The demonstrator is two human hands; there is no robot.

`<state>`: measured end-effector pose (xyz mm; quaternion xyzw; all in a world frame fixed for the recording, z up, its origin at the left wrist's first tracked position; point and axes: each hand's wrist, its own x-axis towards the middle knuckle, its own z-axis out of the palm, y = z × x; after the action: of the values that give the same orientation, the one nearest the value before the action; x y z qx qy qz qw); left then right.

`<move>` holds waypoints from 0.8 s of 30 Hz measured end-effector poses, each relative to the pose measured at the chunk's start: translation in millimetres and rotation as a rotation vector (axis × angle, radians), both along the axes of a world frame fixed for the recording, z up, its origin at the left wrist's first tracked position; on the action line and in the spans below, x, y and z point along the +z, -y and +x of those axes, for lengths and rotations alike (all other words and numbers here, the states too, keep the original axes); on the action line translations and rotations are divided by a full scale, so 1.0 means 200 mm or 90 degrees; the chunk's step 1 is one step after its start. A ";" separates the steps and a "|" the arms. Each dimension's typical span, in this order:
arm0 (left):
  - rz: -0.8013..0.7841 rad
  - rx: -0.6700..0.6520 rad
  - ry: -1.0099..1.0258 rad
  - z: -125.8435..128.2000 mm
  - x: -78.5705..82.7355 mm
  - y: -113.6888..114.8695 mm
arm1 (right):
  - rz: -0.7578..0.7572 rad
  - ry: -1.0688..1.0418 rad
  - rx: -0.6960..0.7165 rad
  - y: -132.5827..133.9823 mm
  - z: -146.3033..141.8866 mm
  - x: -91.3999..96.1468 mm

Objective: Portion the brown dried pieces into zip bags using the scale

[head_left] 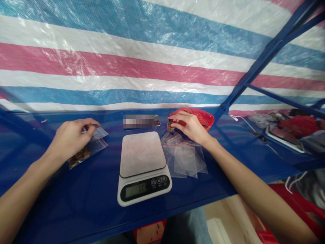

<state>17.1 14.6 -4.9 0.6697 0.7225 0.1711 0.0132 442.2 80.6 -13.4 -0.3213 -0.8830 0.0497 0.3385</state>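
On the left, my left hand [73, 137] is curled, thumb and forefinger close together at the top of a clear zip bag [103, 133]. Below that hand lies a zip bag with dark brown dried pieces [80, 154], partly covered by it. My right hand [189, 125] has its fingertips closed at a small cup [170, 128] with brown contents; part of the cup is hidden. Just behind the right hand sits an open red plastic bag [207, 117]. Flat, clear zip bags [184, 157] overlap in a pile below the right hand.
Between my hands a white kitchen scale [142, 156] reads about 0.0. A phone-like object [157, 120], mostly blurred out, lies behind it. The blue table [101, 203] ends at a striped tarp [127, 64]. Blue metal bars [254, 73] and piled items [291, 127] stand right.
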 end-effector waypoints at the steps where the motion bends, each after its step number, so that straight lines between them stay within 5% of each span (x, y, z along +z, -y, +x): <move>1: 0.000 0.002 0.000 0.00 0.00 0.00 | -0.002 -0.007 0.001 0.00 0.00 0.00; 15: 0.001 0.009 0.003 0.01 0.01 0.01 | -0.101 -0.163 -0.028 -0.01 0.00 -0.02; 24: 0.007 0.001 0.000 0.00 0.01 0.01 | -0.092 -0.124 -0.034 -0.01 0.00 -0.02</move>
<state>17.2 13.3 -3.1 0.6691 0.7222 0.1753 0.0091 441.9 82.0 -17.4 -0.3623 -0.8311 0.1352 0.3998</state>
